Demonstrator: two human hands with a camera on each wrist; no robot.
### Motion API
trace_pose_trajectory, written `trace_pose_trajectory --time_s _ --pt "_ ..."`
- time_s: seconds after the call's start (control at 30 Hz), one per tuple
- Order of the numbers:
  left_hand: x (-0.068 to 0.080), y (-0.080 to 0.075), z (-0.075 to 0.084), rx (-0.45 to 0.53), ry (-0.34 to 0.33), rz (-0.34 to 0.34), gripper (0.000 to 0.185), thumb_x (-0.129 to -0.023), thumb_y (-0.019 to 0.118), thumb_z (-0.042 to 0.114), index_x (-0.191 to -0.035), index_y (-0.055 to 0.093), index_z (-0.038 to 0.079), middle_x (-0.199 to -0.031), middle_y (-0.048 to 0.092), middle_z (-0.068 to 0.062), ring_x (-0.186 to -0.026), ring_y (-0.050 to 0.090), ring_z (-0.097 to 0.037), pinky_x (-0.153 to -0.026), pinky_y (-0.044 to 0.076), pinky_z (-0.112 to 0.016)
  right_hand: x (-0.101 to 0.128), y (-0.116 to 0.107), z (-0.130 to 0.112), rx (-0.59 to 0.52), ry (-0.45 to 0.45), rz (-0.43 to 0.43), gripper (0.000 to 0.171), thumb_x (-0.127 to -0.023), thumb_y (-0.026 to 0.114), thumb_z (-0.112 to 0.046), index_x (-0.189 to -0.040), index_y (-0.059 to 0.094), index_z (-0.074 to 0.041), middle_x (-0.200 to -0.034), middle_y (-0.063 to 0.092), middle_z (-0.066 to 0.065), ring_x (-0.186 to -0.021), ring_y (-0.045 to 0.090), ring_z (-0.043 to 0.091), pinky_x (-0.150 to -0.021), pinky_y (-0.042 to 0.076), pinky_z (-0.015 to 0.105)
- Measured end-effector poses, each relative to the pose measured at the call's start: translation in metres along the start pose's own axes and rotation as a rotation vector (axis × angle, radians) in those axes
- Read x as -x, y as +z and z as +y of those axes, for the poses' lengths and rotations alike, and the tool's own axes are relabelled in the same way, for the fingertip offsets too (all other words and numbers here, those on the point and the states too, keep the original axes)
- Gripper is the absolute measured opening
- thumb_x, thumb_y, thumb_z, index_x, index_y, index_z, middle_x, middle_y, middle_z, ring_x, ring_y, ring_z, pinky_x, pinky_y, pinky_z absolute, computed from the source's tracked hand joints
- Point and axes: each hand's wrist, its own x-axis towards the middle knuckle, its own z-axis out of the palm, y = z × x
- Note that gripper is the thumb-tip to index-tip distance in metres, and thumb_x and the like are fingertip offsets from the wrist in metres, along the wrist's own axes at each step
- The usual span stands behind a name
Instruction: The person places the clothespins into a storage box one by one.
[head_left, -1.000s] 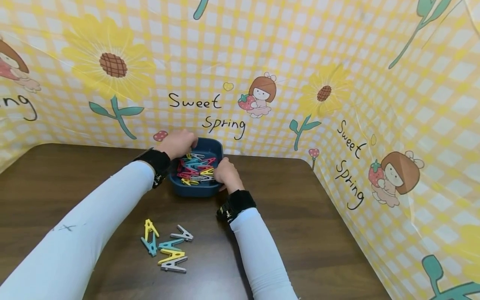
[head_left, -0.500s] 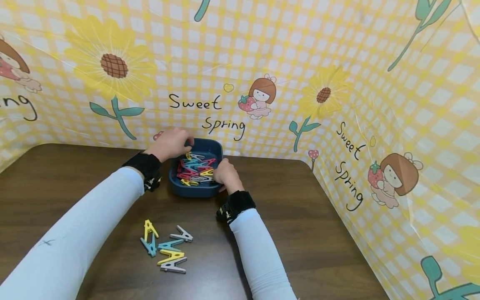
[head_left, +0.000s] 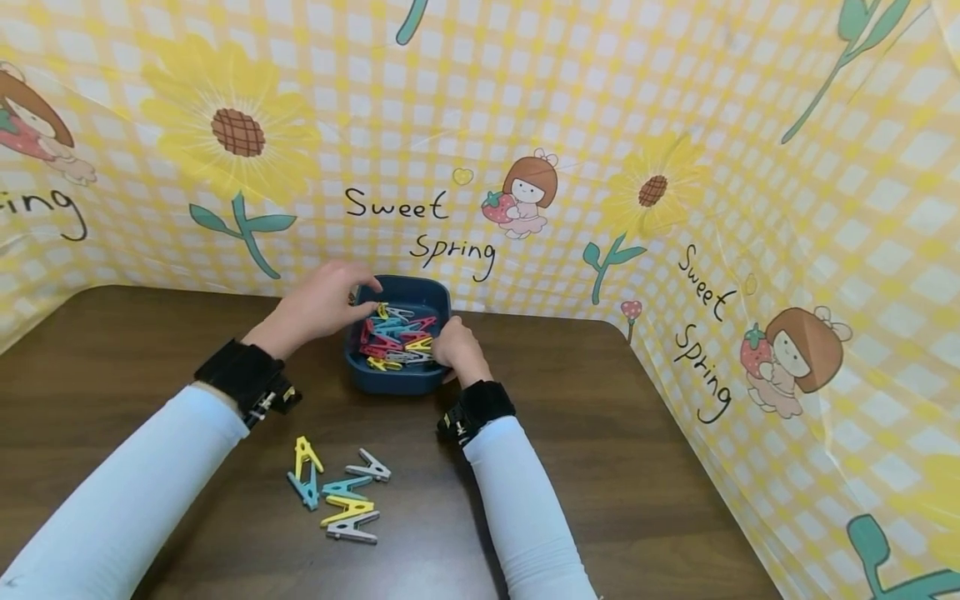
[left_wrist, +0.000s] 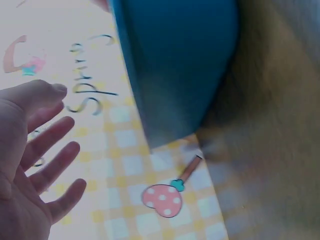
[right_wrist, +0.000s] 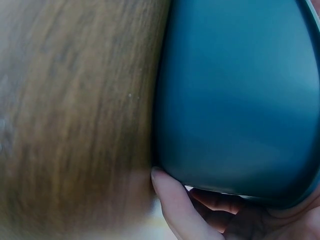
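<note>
A dark blue plastic bin (head_left: 397, 383) stands at the table's back edge, with several pink, teal, yellow and grey clothespins (head_left: 386, 342) heaped inside. My right hand (head_left: 457, 346) grips the bin's right side; in the right wrist view its fingers (right_wrist: 180, 205) curl round the bottom and rim. Beside the left rim is my left hand (head_left: 315, 307), thumb and fingers loosely bent. The left wrist view shows that hand's fingers (left_wrist: 52, 165) spread, apart from the bin wall (left_wrist: 175, 65) and holding nothing.
Loose clothespins lie on the brown wooden table (head_left: 585, 467) in front of the bin: yellow (head_left: 348, 507), teal (head_left: 304, 490) and grey (head_left: 352, 528). A yellow checked cloth (head_left: 300, 242) with printed flowers rises behind the table and along its right.
My left hand has drawn back to the left, from over the bin's far left rim to beside it, its fingers coming off the rim. The right hand keeps its grip.
</note>
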Motion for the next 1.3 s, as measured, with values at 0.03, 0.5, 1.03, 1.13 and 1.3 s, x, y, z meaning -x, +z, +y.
trace_pose_trajectory --time_s 0.03,0.5,1.03,1.13,1.3 --pt "0.005 -0.002 0.003 0.009 -0.002 0.006 0.028 -0.101 0.078 0.021 -0.125 0.078 0.008 -0.128 0.077 -0.018 -0.109 0.068 -0.035 -0.095 0.057 -0.056 0.003 0.000 0.000 -0.002 -0.006 0.010 0.067 -0.113 0.054 -0.017 -0.171 0.022 -0.008 -0.163 0.048 0.029 -0.100 0.075 0.040 -0.061 0.067 0.048" --pt "0.061 -0.031 0.051 0.094 0.255 -0.197 0.027 -0.097 0.083 0.020 -0.124 0.080 0.017 -0.128 0.078 -0.003 -0.125 0.069 -0.029 -0.108 0.057 -0.056 0.028 -0.009 -0.006 -0.002 -0.075 0.020 0.067 -0.114 0.053 -0.017 -0.172 0.020 -0.008 -0.162 0.048 0.029 -0.110 0.073 0.041 -0.063 0.067 0.044" --pt "0.090 0.009 0.068 0.224 0.178 -0.667 0.022 -0.097 0.082 0.015 -0.119 0.080 0.021 -0.118 0.078 0.004 -0.112 0.069 -0.019 -0.100 0.063 -0.044 -0.008 0.003 0.008 0.013 -0.034 0.014 0.069 -0.112 0.054 -0.019 -0.172 0.020 -0.010 -0.164 0.047 0.027 -0.102 0.075 0.038 -0.061 0.067 0.046" --pt "0.093 0.016 0.069 0.229 0.164 -0.690 0.019 -0.096 0.083 0.014 -0.114 0.082 0.022 -0.113 0.078 0.005 -0.104 0.068 -0.014 -0.094 0.062 -0.035 -0.013 0.005 0.010 0.013 -0.022 -0.002 0.070 -0.112 0.054 -0.019 -0.172 0.019 -0.010 -0.164 0.047 0.027 -0.102 0.075 0.037 -0.061 0.067 0.046" --pt "0.093 0.024 0.071 0.257 0.181 -0.726 0.017 -0.096 0.083 0.013 -0.109 0.084 0.025 -0.107 0.079 0.009 -0.094 0.065 -0.008 -0.087 0.059 -0.025 0.014 -0.005 0.001 -0.011 -0.039 -0.015 0.068 -0.113 0.053 -0.016 -0.172 0.019 -0.008 -0.164 0.046 0.028 -0.113 0.073 0.041 -0.066 0.068 0.048"
